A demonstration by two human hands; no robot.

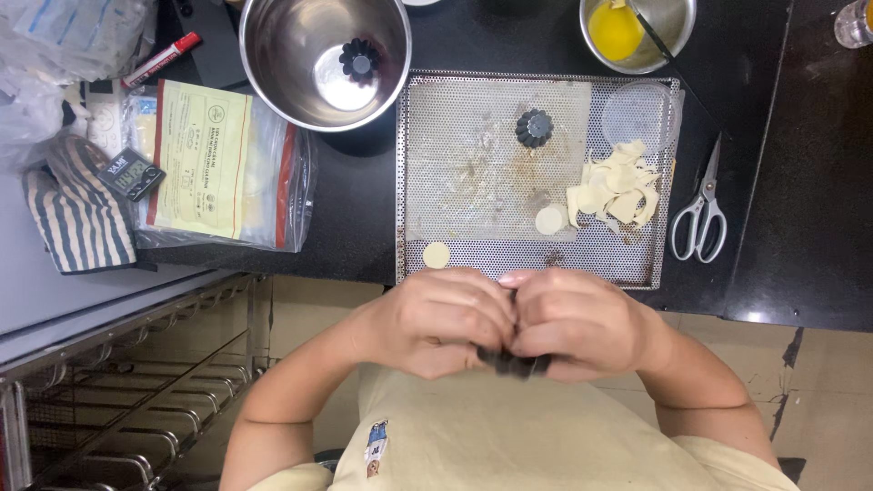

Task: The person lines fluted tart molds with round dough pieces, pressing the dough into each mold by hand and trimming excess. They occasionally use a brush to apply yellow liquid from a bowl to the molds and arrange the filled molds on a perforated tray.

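I hold a small dark fluted mould (515, 364) between my left hand (443, 320) and right hand (575, 323), both closed around it, just off the near edge of the perforated tray (473, 136). At 12 o'clock the tray has bare room in its middle. At 11 o'clock the steel bowl (273, 55) contains another dark mould (360, 61). At 1 o'clock a small bowl (677, 23) contains yellow liquid (614, 32).

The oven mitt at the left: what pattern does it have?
Dark and light stripes on the mitt, head view.

Black counter (800, 227), beige tiled floor (818, 382), wire rack (118, 400).
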